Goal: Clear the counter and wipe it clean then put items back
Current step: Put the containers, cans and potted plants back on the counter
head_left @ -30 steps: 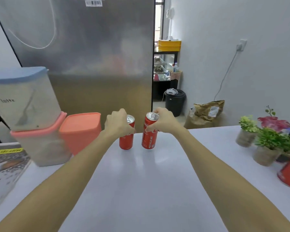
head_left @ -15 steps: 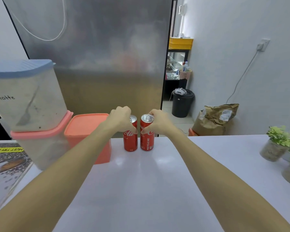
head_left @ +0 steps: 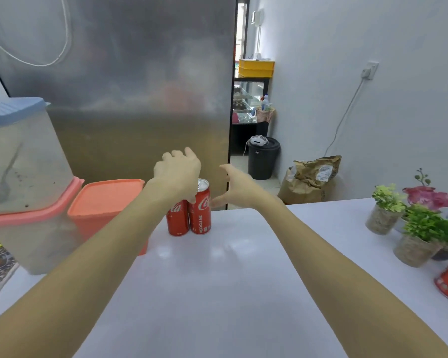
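Head view: both hands (head_left: 177, 171) (head_left: 239, 186) slack-fingered above touching cans (head_left: 188, 215) near counter's (head_left: 217, 293) far edge.

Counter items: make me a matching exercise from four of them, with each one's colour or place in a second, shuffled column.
Things:
1. two soda cans
2. low tub's lid
3. top container's lid
4. potted plants

Descriptions:
A. pale blue, highest on the stack at the left
B. red, standing side by side near the counter's far edge
C. green leaves, at the counter's right side
D. orange, just left of the cans

Pairs: 1-B, 2-D, 3-A, 4-C
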